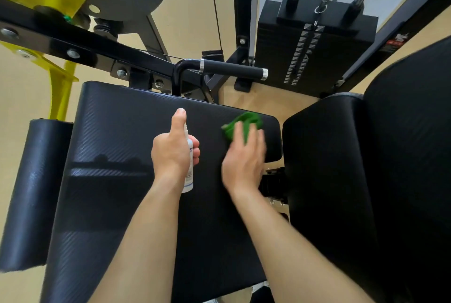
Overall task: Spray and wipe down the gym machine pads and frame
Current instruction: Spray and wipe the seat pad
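Now, left hand (pixel 174 154) around spray bottle (pixel 188 180), label illegible; right hand (pixel 244 158) flat on cloth (pixel 244 119)

Green cloth (pixel 244 123), white bottle (pixel 189 156) (blue print), black ribbed pad (pixel 117 137).

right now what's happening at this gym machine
A person is cleaning the machine's black seat pad. The left hand grips a white spray bottle, thumb raised. The right hand presses a green cloth against the pad's far right corner; it looks motion-blurred, so probably mid-wipe.
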`<state>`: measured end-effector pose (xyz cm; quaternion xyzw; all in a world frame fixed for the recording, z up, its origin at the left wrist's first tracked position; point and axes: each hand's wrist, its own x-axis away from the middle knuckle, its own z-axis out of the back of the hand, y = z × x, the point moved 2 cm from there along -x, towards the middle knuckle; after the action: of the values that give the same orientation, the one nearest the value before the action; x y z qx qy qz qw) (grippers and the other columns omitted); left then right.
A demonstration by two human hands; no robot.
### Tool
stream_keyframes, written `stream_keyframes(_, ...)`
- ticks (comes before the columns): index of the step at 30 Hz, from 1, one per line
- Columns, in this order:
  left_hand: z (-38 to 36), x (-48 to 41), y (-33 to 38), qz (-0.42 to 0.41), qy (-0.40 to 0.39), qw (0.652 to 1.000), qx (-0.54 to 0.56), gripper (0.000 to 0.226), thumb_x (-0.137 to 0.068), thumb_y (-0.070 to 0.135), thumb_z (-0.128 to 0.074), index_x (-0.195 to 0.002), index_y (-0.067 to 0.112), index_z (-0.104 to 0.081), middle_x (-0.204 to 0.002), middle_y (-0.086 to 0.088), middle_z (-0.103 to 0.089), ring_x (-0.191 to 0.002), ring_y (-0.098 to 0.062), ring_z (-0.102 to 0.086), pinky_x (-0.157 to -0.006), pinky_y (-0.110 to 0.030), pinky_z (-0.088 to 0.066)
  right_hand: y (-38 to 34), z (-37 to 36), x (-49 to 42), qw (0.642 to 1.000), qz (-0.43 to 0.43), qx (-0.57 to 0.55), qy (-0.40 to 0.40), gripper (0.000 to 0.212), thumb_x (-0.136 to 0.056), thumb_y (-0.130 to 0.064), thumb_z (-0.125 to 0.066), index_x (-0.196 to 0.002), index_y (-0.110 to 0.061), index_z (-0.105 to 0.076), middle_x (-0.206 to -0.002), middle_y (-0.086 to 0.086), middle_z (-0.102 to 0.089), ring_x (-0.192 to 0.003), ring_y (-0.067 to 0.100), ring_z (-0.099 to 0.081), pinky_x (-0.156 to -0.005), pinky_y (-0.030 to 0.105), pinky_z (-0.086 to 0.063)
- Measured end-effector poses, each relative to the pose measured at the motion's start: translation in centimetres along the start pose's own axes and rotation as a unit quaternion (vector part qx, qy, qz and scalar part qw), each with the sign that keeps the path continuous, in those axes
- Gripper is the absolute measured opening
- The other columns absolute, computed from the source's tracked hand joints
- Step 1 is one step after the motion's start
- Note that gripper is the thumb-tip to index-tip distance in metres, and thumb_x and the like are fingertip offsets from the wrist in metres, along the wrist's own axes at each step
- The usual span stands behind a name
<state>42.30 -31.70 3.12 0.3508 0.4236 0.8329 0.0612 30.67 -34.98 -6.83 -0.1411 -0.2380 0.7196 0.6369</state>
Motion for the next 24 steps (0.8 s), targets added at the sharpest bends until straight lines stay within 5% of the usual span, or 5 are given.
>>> stream_keyframes(4, 1.3, 0.3, -0.1, -0.005, 0.031, 0.999, 0.010, 0.072, -0.097, 0.068, -0.048, -0.062, 0.008, -0.066, -0.051, -0.001, -0.064, -0.051, -0.016, -0.062, -0.065, -0.034, -0.052, -0.1, -0.5, 4.8, 0.917, 0.383, -0.008, -0.115, 0.048, -0.096, -0.019, -0.054, -0.144, -0.023, -0.054, -0.156, 0.009, -0.044, -0.145, 0.038, -0.036, -0.117, 0.050, -0.033)
stream_keyframes(10, 4.4, -0.6, -0.6, 0.007, 0.086, 0.996, 0.018, 0.073, -0.096, 0.070, -0.046, -0.065, 0.008, -0.067, -0.056, -0.003, -0.066, -0.058, -0.020, -0.064, -0.078, -0.041, -0.058, -1.0, 0.4, -7.1, 0.994, 0.083, -0.011, -0.067, 0.048, -0.106, -0.027, -0.041, -0.153, -0.029, -0.039, -0.165, 0.004, -0.027, -0.155, 0.029, -0.011, -0.124, 0.050, -0.020)
stream_keyframes(12, 5.0, -0.6, -0.6, 0.015, 0.092, 0.995, 0.025, 0.072, -0.096, 0.069, -0.047, -0.066, 0.007, -0.067, -0.056, -0.004, -0.065, -0.056, -0.020, -0.063, -0.076, -0.040, -0.057, -3.0, -0.6, -2.3, 0.979, 0.195, -0.004, -0.059, 0.048, -0.102, -0.023, -0.046, -0.150, -0.026, -0.045, -0.160, 0.007, -0.037, -0.151, 0.033, -0.022, -0.121, 0.051, -0.026)
stream_keyframes(16, 5.8, -0.3, -0.6, 0.018, 0.114, 0.993, 0.037, 0.071, -0.097, 0.068, -0.046, -0.067, 0.007, -0.067, -0.056, -0.004, -0.066, -0.055, -0.019, -0.062, -0.068, -0.036, -0.054, -2.4, -0.4, 4.8, 0.857, 0.491, -0.010, -0.155, 0.051, -0.097, -0.022, -0.054, -0.148, -0.027, -0.049, -0.157, 0.004, -0.043, -0.147, 0.033, -0.035, -0.121, 0.046, -0.030)
stream_keyframes(24, 7.2, 0.9, -2.3, 0.015, 0.145, 0.989, 0.026, 0.071, -0.097, 0.068, -0.047, -0.066, 0.007, -0.067, -0.053, -0.002, -0.065, -0.054, -0.018, -0.063, -0.073, -0.038, -0.057, -5.1, -0.8, -4.6, 0.969, 0.207, -0.038, -0.129, 0.049, -0.105, -0.024, -0.047, -0.153, -0.033, -0.040, -0.163, 0.001, -0.031, -0.154, 0.028, -0.015, -0.124, 0.047, -0.022)
